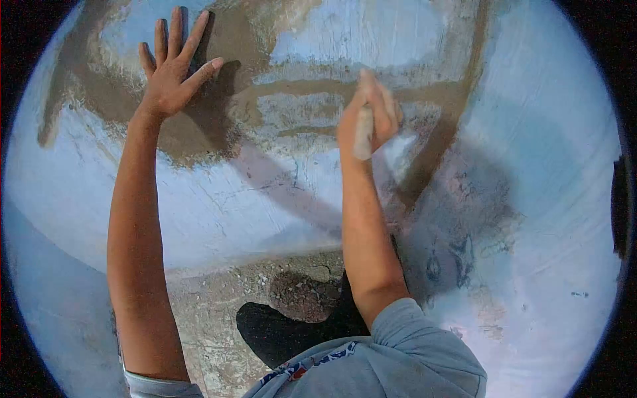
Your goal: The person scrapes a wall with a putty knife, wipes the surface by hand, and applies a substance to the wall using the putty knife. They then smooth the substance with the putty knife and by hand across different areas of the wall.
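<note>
Fingers spread, my left hand [174, 78] lies against the wall [219, 212] at the upper left, over a brown patch [192, 136]. It holds nothing. My right hand [373, 113], blurred by motion, is closed around a pale, stick-like handle [363, 136] at upper centre. The tool's far end is hidden by my fingers. Around my right hand, brown bands [298, 87] run sideways across the pale blue wall, and a broader one slants down to its right.
A rough, speckled floor [212, 325] shows below the wall. A dark-covered foot or leg [279, 330] is near the bottom centre. To the right, the wall has a dark, stained, rough area [458, 199]. Shadows of my arms fall on the wall.
</note>
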A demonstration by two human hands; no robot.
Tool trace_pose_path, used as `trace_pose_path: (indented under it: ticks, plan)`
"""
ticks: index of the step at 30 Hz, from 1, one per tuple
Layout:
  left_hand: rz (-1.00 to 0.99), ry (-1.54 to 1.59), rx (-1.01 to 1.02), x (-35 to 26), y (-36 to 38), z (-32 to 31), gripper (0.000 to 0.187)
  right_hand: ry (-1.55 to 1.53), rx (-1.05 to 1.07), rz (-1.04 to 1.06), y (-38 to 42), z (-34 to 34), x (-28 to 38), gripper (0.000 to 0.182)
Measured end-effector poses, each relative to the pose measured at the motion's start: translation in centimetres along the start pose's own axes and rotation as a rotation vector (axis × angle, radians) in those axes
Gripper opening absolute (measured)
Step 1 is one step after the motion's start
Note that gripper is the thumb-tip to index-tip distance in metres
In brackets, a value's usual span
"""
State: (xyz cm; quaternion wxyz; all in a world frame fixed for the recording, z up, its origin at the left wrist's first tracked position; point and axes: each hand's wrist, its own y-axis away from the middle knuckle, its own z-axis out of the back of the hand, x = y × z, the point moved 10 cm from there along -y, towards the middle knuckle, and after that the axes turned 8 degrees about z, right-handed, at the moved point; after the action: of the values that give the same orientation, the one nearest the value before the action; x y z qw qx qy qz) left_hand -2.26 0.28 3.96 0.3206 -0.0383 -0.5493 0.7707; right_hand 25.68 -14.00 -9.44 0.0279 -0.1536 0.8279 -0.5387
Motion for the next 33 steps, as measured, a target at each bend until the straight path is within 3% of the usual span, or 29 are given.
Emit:
trace_pose_path:
  ticks: [3,5,7,10,13,16,19,21,24,26,28,30,31,33]
  plan:
    - [-0.016,-0.024,-0.011,0.2,0.3,0.0,0.079,-0.007,0.053,-0.127,3.7,-2.9,1.2,0.019]
    - [-0.019,-0.021,-0.01,0.0,0.0,0.1,0.079,-0.074,0.165,-0.1,7.7,-5.5,6.9,0.019]
    - [-0.026,-0.01,0.024,-0.1,0.1,0.1,0.08,-0.315,0.458,-0.014,10.5,-7.2,11.9,0.029]
    - [-0.005,-0.005,0.062,0.2,0.1,0.1,0.081,-0.357,0.484,0.043,10.5,-5.9,9.7,0.031]
    - [-0.007,-0.043,0.018,0.2,0.2,0.1,0.081,-0.118,0.117,0.014,3.6,-1.0,1.3,0.022]
    - [-0.02,-0.048,0.016,0.1,0.5,-0.3,0.082,0.101,0.17,-0.162,2.6,-1.9,-1.5,0.022]
    - [-0.01,-0.037,0.019,0.1,0.1,-0.1,0.082,-0.024,0.16,-0.057,6.3,-3.9,6.0,0.024]
    - [-0.023,-0.009,0.037,0.1,0.3,-0.2,0.082,-0.207,0.379,0.035,8.7,-5.1,9.8,0.026]
    - [0.009,-0.006,0.051,0.3,0.3,-0.4,0.082,-0.291,0.445,0.012,9.0,-4.3,7.6,0.03]
    - [0.038,-0.029,0.069,0.8,0.4,-0.7,0.083,-0.134,0.195,0.015,6.4,-2.6,2.6,0.025]
    - [0.051,-0.026,0.054,0.1,0.4,-0.8,0.083,-0.2,0.066,-0.119,3.2,-1.1,0.5,0.028]
    - [0.063,-0.004,0.071,0.0,0.7,-0.9,0.084,-0.036,0.047,-0.146,4.1,-2.3,1.0,0.027]
    - [0.064,0.004,0.069,0.1,0.7,-0.9,0.084,0.032,0.178,-0.14,5.0,-3.7,3.8,0.026]
    - [0.054,0.007,0.046,0.2,0.3,-0.8,0.084,-0.183,0.302,-0.038,7.0,-5.6,8.3,0.028]
